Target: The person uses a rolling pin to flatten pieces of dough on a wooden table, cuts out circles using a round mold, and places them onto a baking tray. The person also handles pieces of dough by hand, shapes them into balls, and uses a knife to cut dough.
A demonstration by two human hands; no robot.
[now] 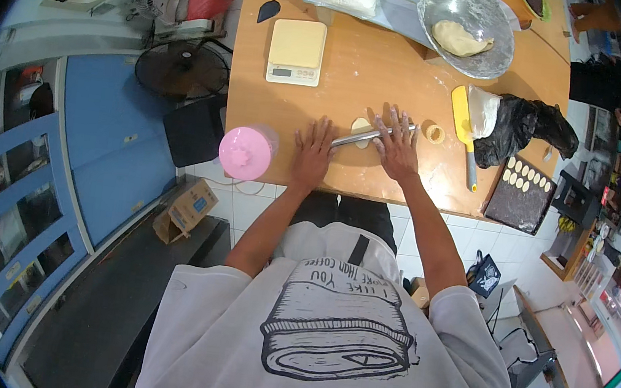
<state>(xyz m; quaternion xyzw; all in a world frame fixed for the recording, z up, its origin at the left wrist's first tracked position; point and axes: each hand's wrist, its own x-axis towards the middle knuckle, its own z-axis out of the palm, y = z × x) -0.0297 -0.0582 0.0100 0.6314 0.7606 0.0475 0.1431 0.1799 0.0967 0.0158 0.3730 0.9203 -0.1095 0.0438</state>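
Note:
A slim metal rolling pin (369,135) lies at a slant across a small flat piece of dough (362,128) on the table. My left hand (314,150) rests at the pin's left end, palm down with its fingers stretched out. Over the right part of the pin lies my right hand (398,149), fingers spread and not wrapped round it. A ring-shaped cutter (434,134) sits just right of that hand. Farther right is a yellow spatula (462,119) with a grey-tipped handle.
On the wooden table (385,72) stand a kitchen scale (296,50), a pink lidded container (245,153) and a metal bowl (433,9) with a dough lump (458,39). A black plastic bag (513,129) lies right, beside a dark tray (516,204) holding several dough ovals.

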